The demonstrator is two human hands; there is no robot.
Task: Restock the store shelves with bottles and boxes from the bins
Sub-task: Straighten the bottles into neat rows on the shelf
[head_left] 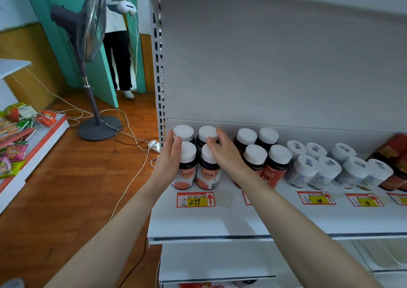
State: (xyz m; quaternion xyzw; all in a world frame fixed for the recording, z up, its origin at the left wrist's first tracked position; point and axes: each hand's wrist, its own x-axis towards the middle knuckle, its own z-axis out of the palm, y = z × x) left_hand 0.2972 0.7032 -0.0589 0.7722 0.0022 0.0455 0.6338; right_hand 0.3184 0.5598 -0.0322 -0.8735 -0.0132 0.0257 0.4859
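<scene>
Several dark bottles with white caps and pink labels (186, 169) stand in a tight block at the left end of the white shelf (220, 219). My left hand (169, 155) lies flat against the left side of this block, fingers straight. My right hand (222, 149) rests with straight fingers on the right side of the block, over the front right bottle (207, 174). Neither hand grips a bottle. To the right stand several dark bottles with red labels (276, 166), then several white bottles (308, 169).
Price tags (195, 199) line the shelf front. Red-brown jars (396, 162) sit at the far right. A standing fan (92, 67) and cables lie on the wooden floor at left, beside a low shelf of snack packs (15, 142). A person (120, 45) stands in the doorway.
</scene>
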